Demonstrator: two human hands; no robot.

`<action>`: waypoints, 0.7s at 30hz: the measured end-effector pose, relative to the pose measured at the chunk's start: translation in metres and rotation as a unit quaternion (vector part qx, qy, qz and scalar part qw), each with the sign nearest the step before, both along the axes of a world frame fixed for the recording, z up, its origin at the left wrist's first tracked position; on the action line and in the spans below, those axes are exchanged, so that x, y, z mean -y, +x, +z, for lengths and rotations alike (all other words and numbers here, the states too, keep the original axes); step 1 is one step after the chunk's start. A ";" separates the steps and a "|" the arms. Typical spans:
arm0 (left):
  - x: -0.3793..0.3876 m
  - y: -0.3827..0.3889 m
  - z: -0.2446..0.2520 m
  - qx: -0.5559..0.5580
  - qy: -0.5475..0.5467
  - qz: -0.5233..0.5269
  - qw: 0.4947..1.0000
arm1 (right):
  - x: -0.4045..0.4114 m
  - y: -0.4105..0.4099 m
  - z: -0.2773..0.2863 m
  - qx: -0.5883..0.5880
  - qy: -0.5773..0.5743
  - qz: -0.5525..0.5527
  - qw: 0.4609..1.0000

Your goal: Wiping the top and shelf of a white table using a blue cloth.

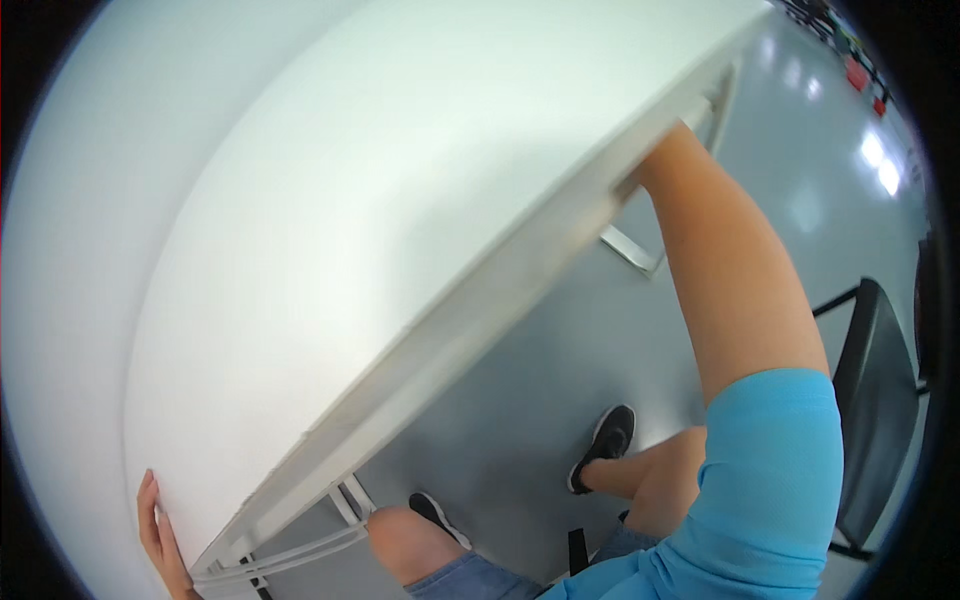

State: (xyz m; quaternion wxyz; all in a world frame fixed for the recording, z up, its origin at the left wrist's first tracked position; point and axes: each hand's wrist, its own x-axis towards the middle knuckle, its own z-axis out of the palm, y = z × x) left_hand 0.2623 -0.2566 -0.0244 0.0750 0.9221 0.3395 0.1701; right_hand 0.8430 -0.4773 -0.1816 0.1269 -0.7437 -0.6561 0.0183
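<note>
A long white tabletop (315,247) runs diagonally before me, with its pale side rail (465,322) facing my body. My left hand (159,536) lies at the near left end of the tabletop, its fingers stretched out and a little apart, with nothing seen in them. From a light blue sleeve, my right arm (735,262) reaches across to the rail. Beyond the wrist it passes behind or under the rail, so my right hand is out of view, and what it touches is hidden.
White metal table legs (630,251) stand beneath on the grey floor (510,405). A black chair (874,405) is close on my right. My knees and black shoes (613,431) are beside the table. A pale wall-like surface (67,315) borders its far side. Red objects (856,73) lie far off.
</note>
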 end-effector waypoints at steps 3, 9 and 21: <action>0.003 0.006 0.001 0.008 -0.015 0.009 1.000 | 0.025 -0.006 -0.010 0.019 -0.007 -0.069 0.997; 0.002 0.004 -0.008 0.074 -0.043 -0.013 0.996 | 0.047 0.058 0.018 0.049 -0.043 -0.273 0.960; 0.045 0.020 -0.012 0.135 -0.081 -0.021 0.987 | 0.112 0.080 -0.005 0.143 -0.102 -0.489 0.854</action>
